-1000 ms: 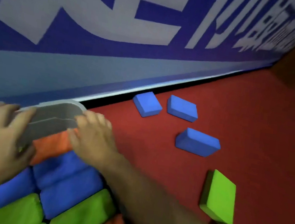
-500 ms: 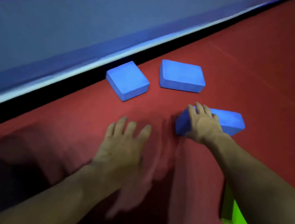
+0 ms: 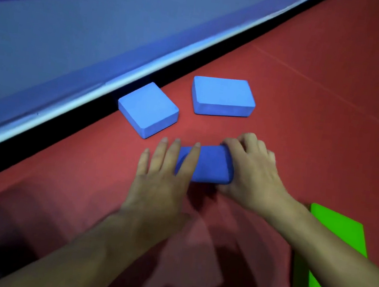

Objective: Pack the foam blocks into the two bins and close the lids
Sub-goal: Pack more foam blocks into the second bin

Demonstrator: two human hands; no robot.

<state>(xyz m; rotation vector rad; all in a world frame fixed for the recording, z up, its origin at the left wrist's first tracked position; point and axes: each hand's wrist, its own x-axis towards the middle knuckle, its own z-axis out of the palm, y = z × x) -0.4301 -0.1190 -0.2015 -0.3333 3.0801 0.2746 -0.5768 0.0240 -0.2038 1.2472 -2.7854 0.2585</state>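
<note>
Fingers (image 3: 248, 143) of the right hand (image 3: 252, 174) curl over the far right end of a dark blue foam block (image 3: 207, 164), with the thumb side wrapped round its near edge, so that hand grips it. Fingers of the left hand (image 3: 161, 178) lie straight and slightly spread; the index and middle rest across the block's left end, the others on the red floor (image 3: 313, 87) just beside it.

That block lies between the two hands with its long axis running left to right across the view, the right end tipped a little away from the person. It looks rolled partly onto a long edge, though blur makes this uncertain.

Beyond the left fingertips a lighter blue block (image 3: 148, 109) lies flat, one corner tucked against the base of the blue wall (image 3: 74, 54). Beyond the right knuckles a second light blue block (image 3: 223, 97) lies flat, its long axis also roughly left to right. Behind the right wrist a green block (image 3: 328, 257) lies on the floor, partly hidden by the forearm.

No bin or lid is in view, so how full they are cannot be told. Judging by the floor, at least four blocks remain to be packed, and closing the lids comes after.
</note>
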